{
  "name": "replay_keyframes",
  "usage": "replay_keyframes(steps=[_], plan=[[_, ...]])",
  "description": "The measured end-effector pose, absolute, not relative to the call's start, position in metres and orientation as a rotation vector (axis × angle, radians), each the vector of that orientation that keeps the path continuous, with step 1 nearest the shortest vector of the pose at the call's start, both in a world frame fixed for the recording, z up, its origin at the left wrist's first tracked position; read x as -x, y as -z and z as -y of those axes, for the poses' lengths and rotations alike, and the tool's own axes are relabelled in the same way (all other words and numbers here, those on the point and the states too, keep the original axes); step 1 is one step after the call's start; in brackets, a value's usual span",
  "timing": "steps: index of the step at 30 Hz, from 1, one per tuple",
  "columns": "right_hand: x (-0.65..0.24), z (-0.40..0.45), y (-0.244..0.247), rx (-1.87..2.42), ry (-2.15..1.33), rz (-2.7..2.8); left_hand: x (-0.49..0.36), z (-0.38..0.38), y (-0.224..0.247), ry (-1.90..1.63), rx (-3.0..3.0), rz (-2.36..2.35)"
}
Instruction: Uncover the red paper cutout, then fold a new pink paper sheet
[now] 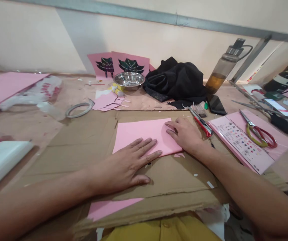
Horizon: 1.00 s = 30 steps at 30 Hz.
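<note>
A folded-looking pink sheet [138,130] lies on brown cardboard in front of me. My left hand [131,160] rests flat, with its fingers spread over the near part of the sheet and its thumb on the cardboard. At the sheet's right edge is my right hand [184,134]; its fingers are bent and slightly apart, with the tips resting on the paper. Small pink scraps [179,155] sit by the near right corner. Another piece of pink paper [111,207] shows nearer to me. A red utility knife [202,125] lies just beyond my right hand.
Scissors [258,132] lie on a pink packet [249,144] at right, near a phone [216,104] and bottle [222,67]. Behind are black cloth [176,80], a metal bowl [129,80] and pink cut-outs [110,101]. A tape roll [80,108] sits left of the cardboard [66,150].
</note>
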State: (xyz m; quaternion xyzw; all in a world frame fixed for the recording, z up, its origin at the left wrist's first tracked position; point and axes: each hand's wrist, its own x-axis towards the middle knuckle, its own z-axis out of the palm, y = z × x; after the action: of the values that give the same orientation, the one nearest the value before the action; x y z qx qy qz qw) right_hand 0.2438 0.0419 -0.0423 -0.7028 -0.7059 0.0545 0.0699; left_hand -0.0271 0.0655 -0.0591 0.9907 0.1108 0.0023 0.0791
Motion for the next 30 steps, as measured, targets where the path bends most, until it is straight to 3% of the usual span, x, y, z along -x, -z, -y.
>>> replay_keyframes(steps=[9, 14, 20, 30], plan=[[-0.251, -0.036, 0.041, 1.704, -0.047, 1.949, 0.023, -0.065, 0.057, 0.056, -2.956, -0.371], [-0.215, 0.010, 0.036, 1.408, -0.086, 2.251, 0.023, -0.065, 0.061, -0.028, -2.961, -0.338], [-0.194, 0.059, 0.057, 1.526, -0.070, 2.432, 0.026, -0.064, 0.066, -0.070, -2.942, -0.410], [-0.187, 0.060, 0.056, 1.642, 0.066, 2.524, 0.026, -0.065, 0.059, 0.005, -3.005, -0.358]])
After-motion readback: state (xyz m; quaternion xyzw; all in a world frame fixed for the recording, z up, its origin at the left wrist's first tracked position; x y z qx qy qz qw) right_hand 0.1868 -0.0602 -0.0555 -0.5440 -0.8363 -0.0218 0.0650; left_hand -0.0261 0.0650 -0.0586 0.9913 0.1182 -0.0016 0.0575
